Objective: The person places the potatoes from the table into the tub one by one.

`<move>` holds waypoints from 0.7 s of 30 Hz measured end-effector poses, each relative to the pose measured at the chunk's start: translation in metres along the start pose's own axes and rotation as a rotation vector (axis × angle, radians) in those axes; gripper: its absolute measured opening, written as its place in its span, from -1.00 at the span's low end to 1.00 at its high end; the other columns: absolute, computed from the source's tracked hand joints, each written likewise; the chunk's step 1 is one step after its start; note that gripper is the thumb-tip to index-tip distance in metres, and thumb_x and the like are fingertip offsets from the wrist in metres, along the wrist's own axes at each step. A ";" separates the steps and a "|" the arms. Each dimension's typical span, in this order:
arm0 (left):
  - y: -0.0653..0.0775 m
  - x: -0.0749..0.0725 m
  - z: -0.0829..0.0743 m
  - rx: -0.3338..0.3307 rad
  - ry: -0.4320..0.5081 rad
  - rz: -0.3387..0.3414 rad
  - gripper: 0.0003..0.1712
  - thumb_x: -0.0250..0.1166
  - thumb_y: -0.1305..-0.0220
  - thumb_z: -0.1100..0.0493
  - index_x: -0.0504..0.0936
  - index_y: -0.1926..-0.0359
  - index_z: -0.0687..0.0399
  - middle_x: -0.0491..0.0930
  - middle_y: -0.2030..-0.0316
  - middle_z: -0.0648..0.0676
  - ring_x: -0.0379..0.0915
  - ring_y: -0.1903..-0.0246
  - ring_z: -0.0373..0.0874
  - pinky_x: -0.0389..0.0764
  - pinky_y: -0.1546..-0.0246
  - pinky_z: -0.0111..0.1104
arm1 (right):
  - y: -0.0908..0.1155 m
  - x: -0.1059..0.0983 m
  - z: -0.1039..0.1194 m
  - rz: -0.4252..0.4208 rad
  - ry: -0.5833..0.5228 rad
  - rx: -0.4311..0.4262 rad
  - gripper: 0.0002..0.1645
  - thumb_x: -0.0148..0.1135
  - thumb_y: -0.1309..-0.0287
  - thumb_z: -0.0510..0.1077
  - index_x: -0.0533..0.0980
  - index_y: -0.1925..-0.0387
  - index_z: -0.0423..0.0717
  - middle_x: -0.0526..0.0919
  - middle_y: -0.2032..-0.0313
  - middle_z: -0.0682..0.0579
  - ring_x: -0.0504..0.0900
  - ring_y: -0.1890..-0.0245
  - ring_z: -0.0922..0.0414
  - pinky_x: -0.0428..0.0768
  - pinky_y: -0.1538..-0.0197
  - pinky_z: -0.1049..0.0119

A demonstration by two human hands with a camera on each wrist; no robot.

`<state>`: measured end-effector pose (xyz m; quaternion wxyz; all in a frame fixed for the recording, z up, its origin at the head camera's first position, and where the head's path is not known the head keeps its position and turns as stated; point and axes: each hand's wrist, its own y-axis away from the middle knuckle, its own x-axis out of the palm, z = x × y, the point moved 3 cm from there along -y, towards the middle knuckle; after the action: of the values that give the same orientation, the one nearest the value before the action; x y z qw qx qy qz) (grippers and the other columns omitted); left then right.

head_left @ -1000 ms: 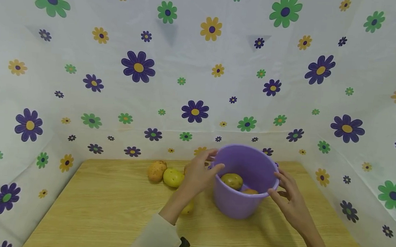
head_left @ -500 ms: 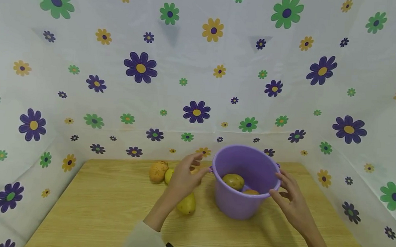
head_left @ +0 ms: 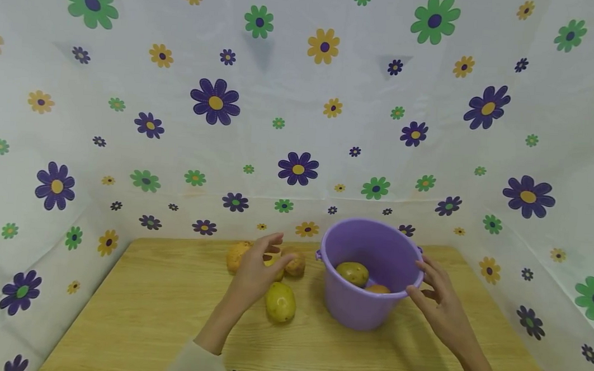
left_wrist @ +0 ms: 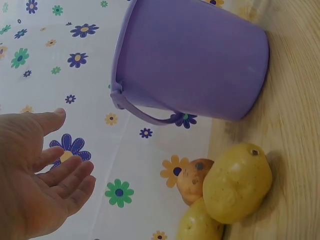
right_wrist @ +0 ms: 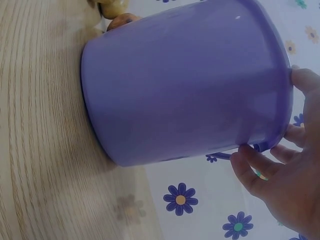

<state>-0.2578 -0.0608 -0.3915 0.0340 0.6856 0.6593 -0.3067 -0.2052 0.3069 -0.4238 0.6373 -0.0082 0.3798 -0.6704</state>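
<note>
My left hand [head_left: 253,274] hovers left of the purple bucket [head_left: 355,307], fingers loosely bent and thumb apart; it holds nothing. In the left wrist view its palm faces up, away from the bucket's thin handle [left_wrist: 145,116]. My right hand [head_left: 441,311] holds the bucket's right rim, thumb and fingers around the edge by the handle joint. Inside the bucket lie a greenish-brown potato-like piece [head_left: 353,274] and an orange one [head_left: 377,289], partly hidden by the rim. A yellow oval potato-like piece [head_left: 280,303] lies on the table near my left wrist.
Behind my left hand are a brownish round piece [head_left: 295,262], a partly hidden yellow piece [head_left: 276,270] and an orange-brown piece [head_left: 236,256]. The wooden table [head_left: 144,306] ends at a flower-patterned white sheet [head_left: 258,150] at the back and sides.
My left hand has let go of the bucket's left rim and moved left, uncovering the yellow and brownish pieces. My right hand stays on the right rim; the view has shifted slightly.
</note>
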 end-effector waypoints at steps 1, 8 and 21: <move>0.001 -0.002 0.002 -0.004 -0.003 -0.004 -0.37 0.42 -0.38 0.10 0.47 -0.37 0.21 0.57 -0.23 0.18 0.56 -0.13 0.06 0.60 -0.18 -0.04 | 0.000 0.000 0.000 0.000 -0.001 0.000 -0.37 0.20 -0.40 -0.38 0.29 -0.43 -0.44 0.13 -0.51 -0.29 0.43 -0.21 0.38 0.49 -0.05 0.65; 0.010 -0.013 0.020 -0.037 0.001 -0.021 -0.40 0.43 -0.36 0.16 0.50 -0.35 0.22 0.59 -0.19 0.16 0.57 -0.10 0.09 0.61 -0.16 -0.03 | 0.000 0.000 -0.002 0.002 -0.005 0.005 -0.34 0.20 -0.40 -0.37 0.27 -0.45 -0.41 0.12 -0.52 -0.29 0.43 -0.21 0.37 0.49 -0.05 0.65; 0.028 -0.015 0.047 -0.108 0.015 -0.026 -0.41 0.40 -0.38 0.17 0.49 -0.35 0.25 0.59 -0.17 0.21 0.56 -0.08 0.16 0.60 -0.16 -0.02 | 0.001 0.000 0.000 -0.004 0.004 0.000 -0.36 0.21 -0.40 -0.37 0.29 -0.44 -0.41 0.14 -0.51 -0.29 0.43 -0.20 0.37 0.49 -0.04 0.65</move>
<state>-0.2484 -0.0988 -0.4327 0.0618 0.6764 0.6841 -0.2659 -0.2048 0.3070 -0.4245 0.6353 -0.0072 0.3811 -0.6717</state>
